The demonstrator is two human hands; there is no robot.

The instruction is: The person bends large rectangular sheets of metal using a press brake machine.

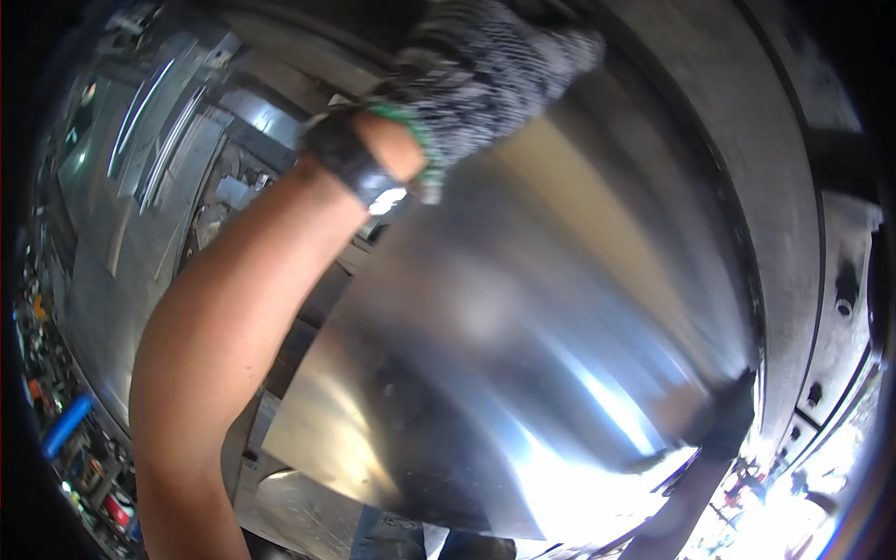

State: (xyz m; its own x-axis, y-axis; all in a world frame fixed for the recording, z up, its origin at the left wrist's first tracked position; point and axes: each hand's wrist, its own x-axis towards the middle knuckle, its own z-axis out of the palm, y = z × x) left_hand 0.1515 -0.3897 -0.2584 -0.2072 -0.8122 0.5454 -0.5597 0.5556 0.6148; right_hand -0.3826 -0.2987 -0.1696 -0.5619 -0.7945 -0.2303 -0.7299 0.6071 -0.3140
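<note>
Sheet (pixel 448 317) of smooth, reflective metal

A metalworking workshop, by its shiny metal sheet (pixel 439 373), metal strips (pixel 175 140) and bolted steelwork (pixel 782 215).

The metal sheet (pixel 485 327) looks smooth and glossy, the knitted glove (pixel 476 79) matt.
</note>
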